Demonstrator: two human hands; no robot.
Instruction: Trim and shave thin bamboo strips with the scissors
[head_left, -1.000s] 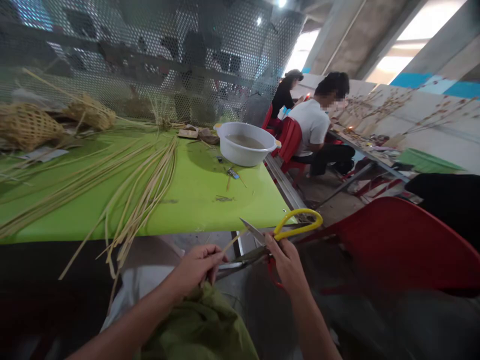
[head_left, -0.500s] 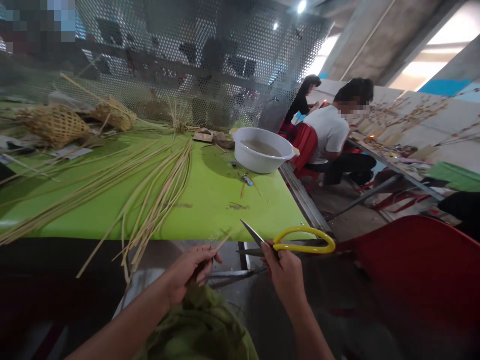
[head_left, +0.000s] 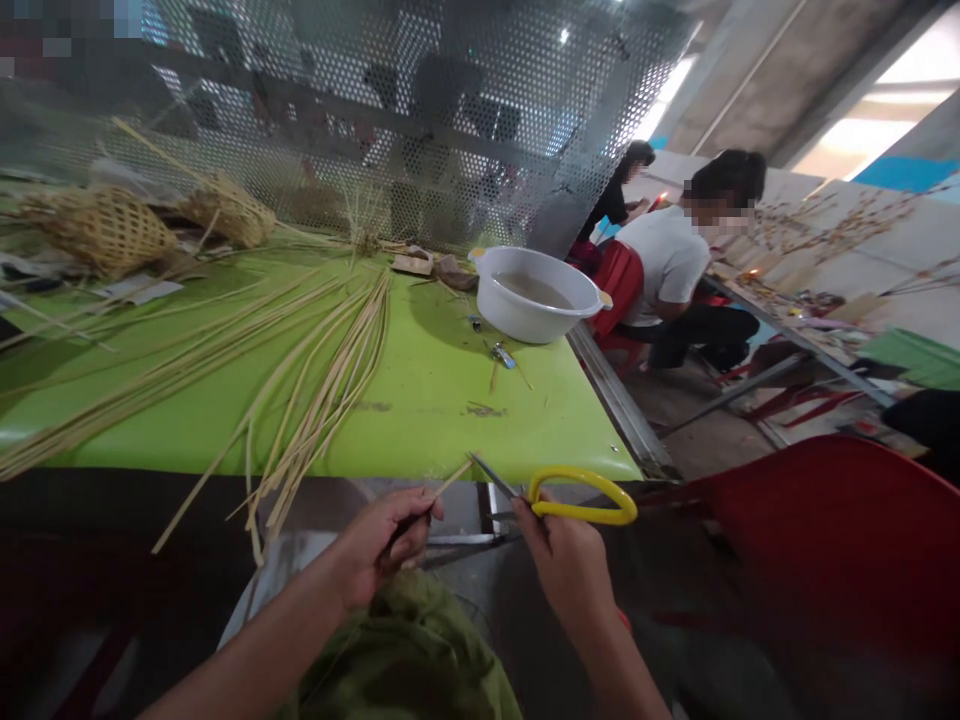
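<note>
My left hand (head_left: 386, 540) is closed in a pinch on a thin bamboo strip (head_left: 452, 477) whose tip sticks up to the right. My right hand (head_left: 566, 565) grips yellow-handled scissors (head_left: 577, 498). The blades are spread, and the upper blade tip almost touches the strip's end. Both hands hover over my lap, just below the front edge of the green table (head_left: 420, 400). A green cloth (head_left: 405, 650) lies on my lap under my left wrist.
Long bamboo strips (head_left: 315, 390) fan across the table and hang over its front edge. Woven baskets (head_left: 105, 230) sit at the back left, a white basin (head_left: 536, 295) of water at the back right. A red chair (head_left: 825, 530) stands at my right. Two people sit at another table beyond.
The scissors have shifted left toward the strip tip and their blades have opened. The view has swung slightly left. My left hand keeps its pinch.
</note>
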